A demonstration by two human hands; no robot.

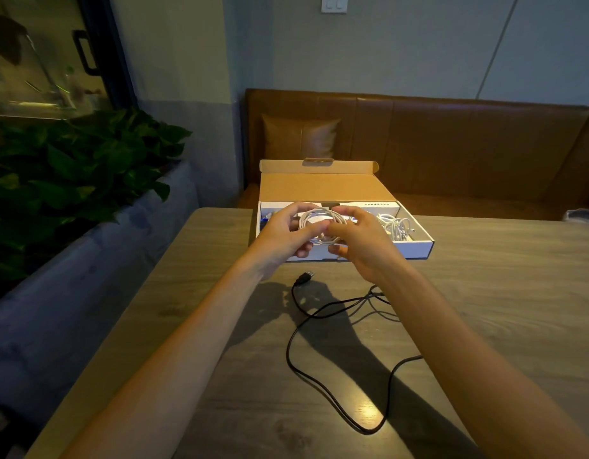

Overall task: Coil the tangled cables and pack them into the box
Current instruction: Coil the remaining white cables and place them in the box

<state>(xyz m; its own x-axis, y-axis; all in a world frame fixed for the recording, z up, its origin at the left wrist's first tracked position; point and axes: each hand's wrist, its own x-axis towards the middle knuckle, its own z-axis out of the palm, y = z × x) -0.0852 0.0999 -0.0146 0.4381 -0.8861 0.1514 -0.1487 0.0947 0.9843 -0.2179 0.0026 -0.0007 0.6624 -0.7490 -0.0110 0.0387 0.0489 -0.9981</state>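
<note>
A white cable coil (321,220) hangs over the open cardboard box (419,248) at the table's far edge. My left hand (288,231) grips the coil's left side and my right hand (359,241) grips its right side, fingers curled around the loops. Another white cable bundle (398,228) lies in the box's right part. A black USB cable (322,329) sprawls loose on the table in front of the box, its plug (305,278) near the box's front wall. My right forearm hides part of the black cable.
The box lid (322,187) stands open toward the brown leather bench (452,147) behind the wooden table (501,309). A leafy plant (71,180) in a grey planter lines the table's left side. Small blue items lie at the box's left end.
</note>
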